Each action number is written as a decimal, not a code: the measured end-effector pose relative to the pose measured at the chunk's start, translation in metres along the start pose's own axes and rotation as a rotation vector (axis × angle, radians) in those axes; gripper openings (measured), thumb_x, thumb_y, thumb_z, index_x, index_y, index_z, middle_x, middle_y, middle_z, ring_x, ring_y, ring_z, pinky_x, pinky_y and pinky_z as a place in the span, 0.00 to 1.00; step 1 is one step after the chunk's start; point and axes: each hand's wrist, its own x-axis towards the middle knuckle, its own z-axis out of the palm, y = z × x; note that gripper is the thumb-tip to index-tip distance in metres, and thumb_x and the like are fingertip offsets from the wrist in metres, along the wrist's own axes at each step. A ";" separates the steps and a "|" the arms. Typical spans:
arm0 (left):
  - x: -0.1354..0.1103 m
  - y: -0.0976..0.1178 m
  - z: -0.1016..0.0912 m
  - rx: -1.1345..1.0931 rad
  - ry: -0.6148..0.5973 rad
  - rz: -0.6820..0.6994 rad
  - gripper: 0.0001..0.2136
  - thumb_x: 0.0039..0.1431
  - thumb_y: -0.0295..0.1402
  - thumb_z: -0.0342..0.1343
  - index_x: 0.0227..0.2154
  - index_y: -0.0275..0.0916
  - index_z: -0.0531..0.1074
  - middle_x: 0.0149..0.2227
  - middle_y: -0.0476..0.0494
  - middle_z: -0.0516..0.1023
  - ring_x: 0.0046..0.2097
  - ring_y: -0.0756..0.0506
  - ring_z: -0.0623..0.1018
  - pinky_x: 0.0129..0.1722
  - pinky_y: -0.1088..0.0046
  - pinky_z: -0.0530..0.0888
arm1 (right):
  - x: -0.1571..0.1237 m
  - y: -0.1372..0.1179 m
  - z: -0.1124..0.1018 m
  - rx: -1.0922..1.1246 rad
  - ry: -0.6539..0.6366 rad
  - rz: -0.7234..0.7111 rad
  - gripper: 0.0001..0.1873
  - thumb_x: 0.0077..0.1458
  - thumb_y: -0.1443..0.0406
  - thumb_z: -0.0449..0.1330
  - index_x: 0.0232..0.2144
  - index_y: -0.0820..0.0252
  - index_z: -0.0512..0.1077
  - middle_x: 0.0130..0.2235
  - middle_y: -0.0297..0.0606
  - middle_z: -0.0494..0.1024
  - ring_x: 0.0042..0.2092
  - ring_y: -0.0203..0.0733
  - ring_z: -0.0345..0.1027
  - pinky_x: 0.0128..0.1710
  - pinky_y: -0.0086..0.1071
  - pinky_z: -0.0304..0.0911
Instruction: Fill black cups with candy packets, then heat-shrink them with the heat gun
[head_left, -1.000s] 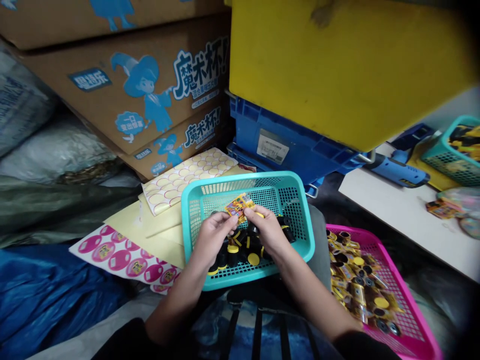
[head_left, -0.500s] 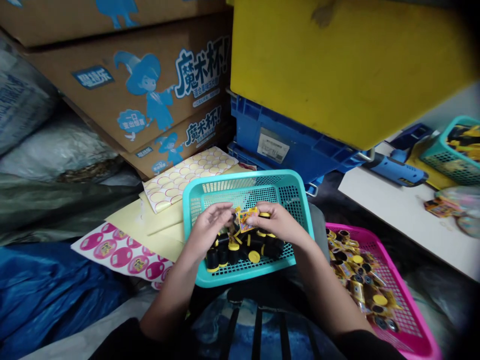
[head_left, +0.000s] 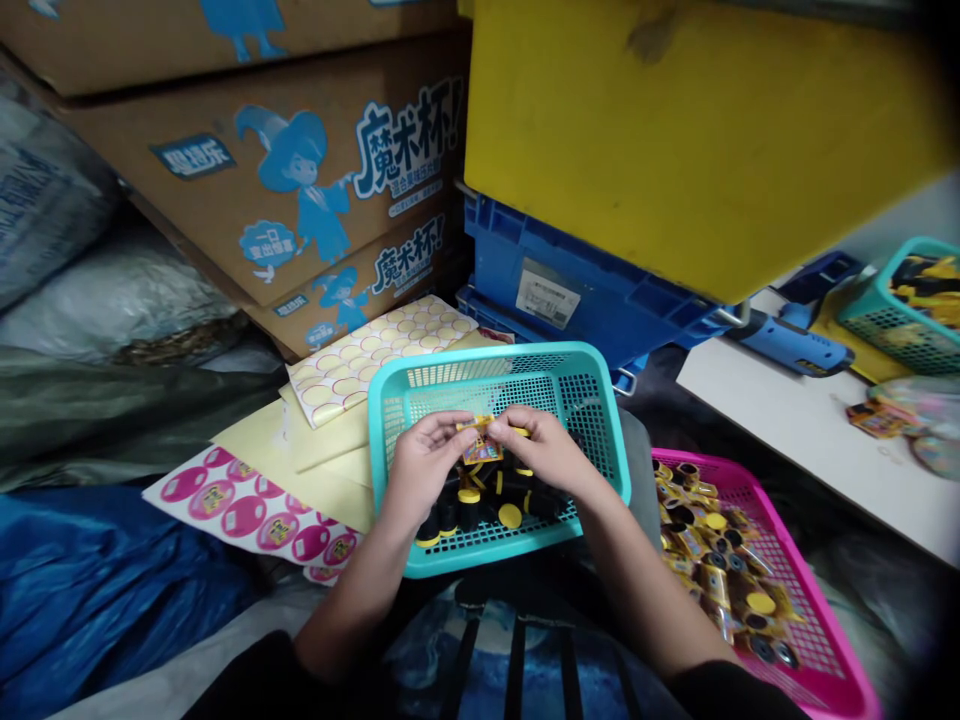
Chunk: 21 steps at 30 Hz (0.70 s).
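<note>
The left hand [head_left: 422, 462] and right hand [head_left: 546, 450] are pinching a small yellow printed wrapper [head_left: 482, 450] from opposite sides, apparently for finer control. It is hanging over the teal basket [head_left: 616, 430], whose placement directly beneath is presumably putting the black containers [head_left: 469, 512] within easy reach.

Yellow printed piece [head_left: 482, 452] partly hidden by hands [head_left: 427, 462]
</note>
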 end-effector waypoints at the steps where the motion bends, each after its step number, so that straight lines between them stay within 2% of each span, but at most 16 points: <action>1: 0.001 0.000 -0.002 0.000 0.019 -0.006 0.12 0.43 0.36 0.67 0.32 0.37 0.77 0.30 0.46 0.81 0.32 0.48 0.78 0.34 0.73 0.75 | -0.001 0.001 -0.002 0.085 0.000 0.014 0.16 0.58 0.55 0.51 0.28 0.59 0.69 0.29 0.35 0.68 0.33 0.37 0.61 0.34 0.31 0.57; 3: 0.003 -0.001 -0.005 0.017 0.056 -0.011 0.12 0.44 0.37 0.67 0.31 0.37 0.79 0.31 0.44 0.82 0.32 0.48 0.78 0.33 0.72 0.75 | -0.004 0.002 -0.008 0.318 0.032 0.051 0.14 0.55 0.56 0.49 0.35 0.58 0.67 0.32 0.36 0.68 0.32 0.37 0.62 0.31 0.31 0.58; 5: 0.004 -0.003 -0.008 0.048 0.073 -0.001 0.12 0.44 0.39 0.66 0.31 0.37 0.80 0.30 0.44 0.82 0.30 0.48 0.78 0.31 0.73 0.74 | -0.007 0.003 -0.013 0.519 0.082 0.072 0.15 0.51 0.57 0.53 0.39 0.57 0.64 0.35 0.37 0.68 0.32 0.37 0.63 0.30 0.30 0.60; 7: 0.005 -0.006 -0.010 0.059 0.081 0.009 0.13 0.45 0.41 0.66 0.31 0.36 0.80 0.30 0.43 0.82 0.28 0.49 0.77 0.29 0.73 0.74 | -0.011 0.001 -0.016 0.612 0.115 0.069 0.17 0.49 0.58 0.59 0.42 0.56 0.65 0.37 0.37 0.70 0.33 0.37 0.66 0.32 0.31 0.64; 11: 0.004 -0.009 -0.008 0.002 0.093 0.037 0.13 0.45 0.40 0.66 0.33 0.37 0.80 0.32 0.43 0.82 0.31 0.49 0.78 0.31 0.74 0.75 | -0.014 0.001 -0.015 0.634 0.136 0.029 0.16 0.50 0.57 0.64 0.42 0.55 0.70 0.38 0.37 0.73 0.35 0.37 0.69 0.35 0.31 0.67; 14: 0.003 -0.006 -0.006 -0.025 0.092 0.097 0.16 0.42 0.34 0.68 0.37 0.39 0.78 0.29 0.48 0.81 0.31 0.51 0.78 0.33 0.77 0.75 | -0.013 0.003 -0.011 0.642 0.192 0.025 0.14 0.49 0.59 0.64 0.39 0.55 0.72 0.40 0.36 0.74 0.36 0.36 0.68 0.35 0.30 0.66; 18: 0.001 -0.004 -0.003 0.067 0.125 0.175 0.17 0.46 0.33 0.65 0.41 0.39 0.76 0.24 0.52 0.77 0.27 0.52 0.77 0.28 0.79 0.74 | -0.012 0.000 -0.004 0.714 0.214 0.056 0.11 0.52 0.57 0.56 0.34 0.57 0.72 0.33 0.36 0.72 0.34 0.38 0.65 0.34 0.31 0.63; 21: -0.003 -0.006 -0.001 0.217 0.205 0.284 0.11 0.49 0.33 0.63 0.37 0.39 0.78 0.26 0.49 0.80 0.29 0.50 0.78 0.31 0.75 0.77 | -0.011 -0.006 0.006 0.489 0.164 0.104 0.15 0.55 0.53 0.54 0.33 0.58 0.72 0.30 0.35 0.70 0.33 0.38 0.63 0.36 0.32 0.60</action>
